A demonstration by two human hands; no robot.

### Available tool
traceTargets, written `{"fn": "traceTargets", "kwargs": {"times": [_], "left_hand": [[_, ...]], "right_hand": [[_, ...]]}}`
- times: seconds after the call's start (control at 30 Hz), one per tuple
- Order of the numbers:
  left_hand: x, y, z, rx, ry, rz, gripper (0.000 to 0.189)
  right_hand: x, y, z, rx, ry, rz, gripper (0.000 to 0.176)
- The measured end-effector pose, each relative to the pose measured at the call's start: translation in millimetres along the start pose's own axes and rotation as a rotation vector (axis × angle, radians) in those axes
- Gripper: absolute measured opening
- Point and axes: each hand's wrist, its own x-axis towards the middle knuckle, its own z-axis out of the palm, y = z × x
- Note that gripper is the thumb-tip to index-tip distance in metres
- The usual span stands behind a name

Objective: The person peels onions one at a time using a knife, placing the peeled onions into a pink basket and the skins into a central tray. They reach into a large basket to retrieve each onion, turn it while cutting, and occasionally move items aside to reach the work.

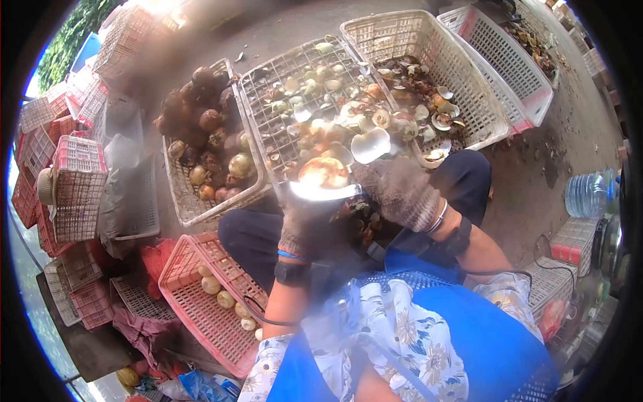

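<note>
My left hand [299, 228], in a dirty knit glove, is closed under a brownish-yellow onion [323, 173]. Strong glare washes out the onion and a bright white edge below it. Beside it on the right, my gloved right hand [402, 194] is closed with its fingertips toward the onion; what it grips is hidden. Just beyond, a white cupped peel [370, 145] lies among onion scraps on an upturned lattice crate [268, 87]. To the left stands a crate [175, 194] of brown, unpeeled onions [209, 120].
Near my left knee, a pink crate [201, 295] holds several pale peeled onions [226, 299]. A whitish crate [395, 27] with peels and scraps stands ahead right, beside another white crate [495, 60]. Stacked crates [80, 181] line the left; a water bottle [589, 194] stands right.
</note>
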Motion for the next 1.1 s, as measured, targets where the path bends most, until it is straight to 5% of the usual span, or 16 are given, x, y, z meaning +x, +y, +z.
{"fn": "traceTargets", "kwargs": {"times": [0.3, 0.4, 0.43, 0.47, 0.53, 0.6, 0.7, 0.77, 0.8, 0.87, 0.9, 0.97, 1.0, 1.07, 1.1], "left_hand": [[-7, 2, -3, -0.052, -0.1, 0.011, 0.046], [10, 12, -15, -0.098, -0.087, 0.087, 0.048], [7, 6, -1, -0.506, -0.105, -0.058, 0.048], [5, 7, 3, -0.509, -0.108, -0.055, 0.048], [1, 14, 11, -0.9, 0.013, -0.361, 0.051], [1, 12, 12, -1.012, 0.004, -0.397, 0.054], [11, 17, -6, -0.922, -0.104, -0.282, 0.054], [19, 24, -28, -0.018, -0.289, 0.154, 0.058], [27, 30, -38, -0.018, -0.29, 0.156, 0.058], [39, 40, -53, 0.2, -0.672, 0.083, 0.061], [32, 34, -41, 0.199, -0.675, 0.081, 0.061], [10, 15, -2, 0.117, -0.077, 0.197, 0.071], [7, 15, 3, 0.113, -0.081, 0.2, 0.071], [10, 17, 10, -1.481, 0.007, -0.56, 0.082], [13, 18, 8, -1.619, 0.029, -0.601, 0.088]], "right_hand": [[0, 8, 0, 0.022, 0.058, -0.03, 0.035], [-2, 16, 5, 0.198, -0.079, 0.09, 0.036], [-6, 20, 11, 0.213, -0.059, 0.109, 0.034], [-10, 25, 19, 0.225, -0.035, 0.129, 0.033], [-17, 29, 30, 0.15, -0.039, 0.145, 0.032], [-22, 30, 29, 0.104, -0.036, 0.135, 0.031], [-19, 23, 19, 0.088, -0.087, 0.133, 0.032], [-15, 18, 23, 0.103, -0.017, 0.076, 0.031], [-14, 15, 25, 0.118, 0.05, 0.021, 0.032], [-8, 10, 9, 0.14, 0.014, 0.041, 0.034], [-7, 9, 7, 0.099, -0.048, 0.067, 0.032], [-8, 15, 10, 0.057, -0.111, 0.093, 0.031], [-11, 28, 17, 0.069, -0.16, 0.191, 0.028], [-23, 50, 35, 0.073, -0.205, 0.281, 0.026], [-25, 53, 40, 0.085, -0.192, 0.413, 0.023]]}}
